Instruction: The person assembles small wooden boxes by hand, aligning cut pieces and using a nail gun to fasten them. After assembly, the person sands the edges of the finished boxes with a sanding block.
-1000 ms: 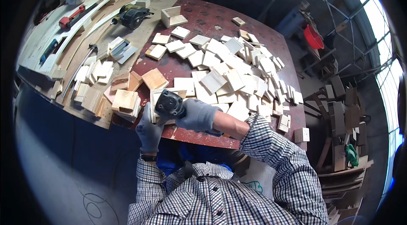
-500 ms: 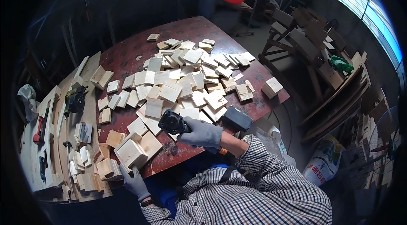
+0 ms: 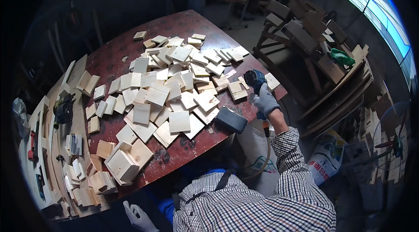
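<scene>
My right hand [image 3: 265, 102], in a grey glove, grips a blue-and-black air nail gun [image 3: 254, 79] over the table's right corner. A hose [image 3: 267, 149] hangs from its handle. Just beyond the tool lies a wooden block [image 3: 272, 82], partly covered. My left hand [image 3: 139, 218], also gloved, is below the table's front edge, fingers apart and holding nothing. Nearest to it on the table sits a small wooden assembly of joined boards [image 3: 126, 163]. A large pile of square pale wood pieces [image 3: 168, 90] spreads over the red table [image 3: 205, 24].
A black box-shaped object [image 3: 231, 120] rests at the front edge. On the left, a wooden bench [image 3: 78, 77] carries a dark power tool [image 3: 64, 109] and a red-handled tool [image 3: 32, 147]. Stacked boards [image 3: 305, 35] and a printed sack [image 3: 325, 155] stand to the right.
My right hand has carried the nail gun from above the front of the pile to the right corner. The left hand has let go of the wooden assembly and dropped below the edge.
</scene>
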A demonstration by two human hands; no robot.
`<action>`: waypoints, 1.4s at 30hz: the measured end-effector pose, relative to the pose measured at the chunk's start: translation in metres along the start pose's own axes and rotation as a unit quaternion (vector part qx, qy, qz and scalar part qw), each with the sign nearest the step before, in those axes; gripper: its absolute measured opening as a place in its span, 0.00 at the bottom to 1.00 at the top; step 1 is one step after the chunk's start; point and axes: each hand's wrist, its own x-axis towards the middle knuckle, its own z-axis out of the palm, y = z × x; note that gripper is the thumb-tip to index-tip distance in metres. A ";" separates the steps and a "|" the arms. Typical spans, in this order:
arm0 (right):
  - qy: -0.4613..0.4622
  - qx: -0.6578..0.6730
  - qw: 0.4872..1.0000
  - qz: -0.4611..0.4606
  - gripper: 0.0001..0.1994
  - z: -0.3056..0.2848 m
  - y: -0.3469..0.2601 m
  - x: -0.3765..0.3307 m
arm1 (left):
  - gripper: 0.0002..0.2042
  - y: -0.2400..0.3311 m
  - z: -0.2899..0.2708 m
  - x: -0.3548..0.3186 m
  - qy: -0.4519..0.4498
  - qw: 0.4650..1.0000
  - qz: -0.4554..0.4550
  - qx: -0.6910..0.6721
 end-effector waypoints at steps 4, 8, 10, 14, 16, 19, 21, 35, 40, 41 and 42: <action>0.039 -0.095 0.995 -0.007 0.32 0.018 0.032 0.010 | 0.22 0.026 0.014 0.021 -0.041 0.998 0.050 -0.015; 0.046 -0.232 0.967 -0.094 0.41 0.055 0.022 0.029 | 0.21 0.049 0.009 0.024 -0.049 0.994 0.095 0.000; 0.079 -0.244 0.959 -0.121 0.41 0.077 0.034 0.043 | 0.22 0.051 0.012 0.023 -0.059 0.993 0.100 -0.007; 0.091 -0.226 0.965 -0.098 0.42 0.096 0.007 0.046 | 0.22 0.050 0.008 0.020 -0.060 0.992 0.110 -0.002; 0.086 -0.222 0.965 -0.113 0.42 0.103 -0.003 0.053 | 0.22 0.049 0.009 0.017 -0.067 0.992 0.109 0.001; 0.075 -0.225 0.959 -0.152 0.43 0.110 -0.010 0.054 | 0.21 0.051 0.005 0.013 -0.086 0.991 0.105 0.020; 0.036 -0.246 0.960 -0.129 0.43 0.106 -0.027 0.051 | 0.20 0.058 0.005 0.014 -0.092 0.989 0.110 0.033; 0.048 -0.242 0.944 -0.219 0.37 0.093 -0.019 0.032 | 0.38 0.115 0.019 0.087 0.011 0.935 0.225 0.275; 0.163 -0.165 0.926 -0.298 0.31 0.079 -0.029 0.010 | 0.42 0.130 0.047 0.118 -0.057 0.920 0.235 0.309; 0.180 -0.129 0.917 -0.332 0.30 0.076 -0.036 0.001 | 0.43 0.134 0.056 0.119 -0.056 0.919 0.228 0.317; 0.198 -0.094 0.906 -0.363 0.29 0.075 -0.046 -0.010 | 0.43 0.136 0.064 0.120 -0.056 0.918 0.222 0.324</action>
